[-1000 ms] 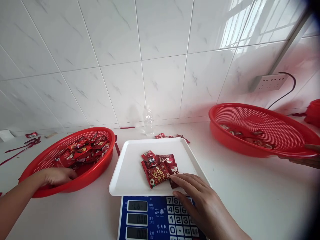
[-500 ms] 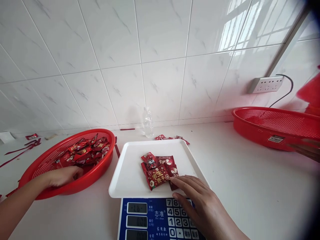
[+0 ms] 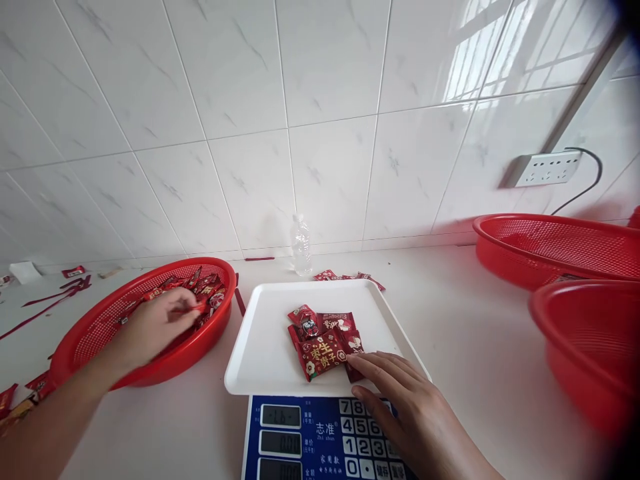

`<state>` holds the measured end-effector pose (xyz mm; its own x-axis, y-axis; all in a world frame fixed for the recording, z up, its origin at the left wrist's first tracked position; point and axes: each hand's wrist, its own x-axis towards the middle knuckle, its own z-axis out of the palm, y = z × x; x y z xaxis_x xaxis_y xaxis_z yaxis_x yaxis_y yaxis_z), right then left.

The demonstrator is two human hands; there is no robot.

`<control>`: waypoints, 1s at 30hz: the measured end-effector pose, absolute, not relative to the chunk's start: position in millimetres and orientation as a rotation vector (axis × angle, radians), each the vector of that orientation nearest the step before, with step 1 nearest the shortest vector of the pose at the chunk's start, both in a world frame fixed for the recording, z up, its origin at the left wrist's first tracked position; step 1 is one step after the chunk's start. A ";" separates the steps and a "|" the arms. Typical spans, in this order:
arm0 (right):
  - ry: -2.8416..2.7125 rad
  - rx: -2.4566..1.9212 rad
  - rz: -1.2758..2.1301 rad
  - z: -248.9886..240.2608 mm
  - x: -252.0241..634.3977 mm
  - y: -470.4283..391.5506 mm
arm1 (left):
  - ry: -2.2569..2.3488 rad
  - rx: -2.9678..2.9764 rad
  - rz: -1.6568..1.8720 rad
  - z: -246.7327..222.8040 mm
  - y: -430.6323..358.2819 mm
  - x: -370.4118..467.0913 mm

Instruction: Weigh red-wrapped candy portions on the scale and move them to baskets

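Observation:
My left hand (image 3: 163,327) is over the red basket (image 3: 56,363) on the left, its thumb and fingers pinched on a small red candy packet (image 3: 201,307). Several more red packets lie beneath it, partly hidden by the hand. A white tray (image 3: 260,363) sits on a blue scale (image 3: 325,443), with a small pile of red snack packets (image 3: 325,355) in its middle. My right hand (image 3: 413,410) lies across the tray's near right edge, fingers stretched out and open, fingertips at the packets. It covers part of the scale's keypad.
A clear plastic bottle (image 3: 301,245) stands by the tiled wall, with red packets (image 3: 327,275) behind the tray. Two red baskets (image 3: 505,257) (image 3: 560,320) are at the right, below a power strip (image 3: 547,169). Red ribbons (image 3: 75,287) and loose packets (image 3: 10,400) lie at the left.
My left hand has risen from inside the basket and moved right, now with a packet at its fingertips. Another red basket has come into view at the right; the other person's hand there is gone.

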<state>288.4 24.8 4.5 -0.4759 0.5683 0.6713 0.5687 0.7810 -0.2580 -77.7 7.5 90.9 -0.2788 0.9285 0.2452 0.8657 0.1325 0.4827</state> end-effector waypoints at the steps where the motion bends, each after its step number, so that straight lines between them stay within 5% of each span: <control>1: -2.182 -0.843 -0.004 4.2 288.4 25.1 | 2.116 1.890 0.860 86.9 6.1 -59.9; 8: -2.169 -0.842 -0.022 1.9 287.3 26.1 | 1.565 2.335 0.834 44.6 9.9 27.4; 19: -2.163 -0.842 -0.043 2.1 288.5 26.1 | 1.764 2.270 0.801 34.2 13.1 41.2; 30: -2.176 -0.870 -0.118 -1.3 283.5 28.1 | 1.524 2.383 1.655 21.7 -19.1 34.2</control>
<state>283.5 28.1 -1.3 -0.4663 0.5486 0.6939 0.6205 0.7620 -0.1854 34.2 -19.1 21.7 0.0620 0.6050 0.7938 0.7416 -0.5602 0.3691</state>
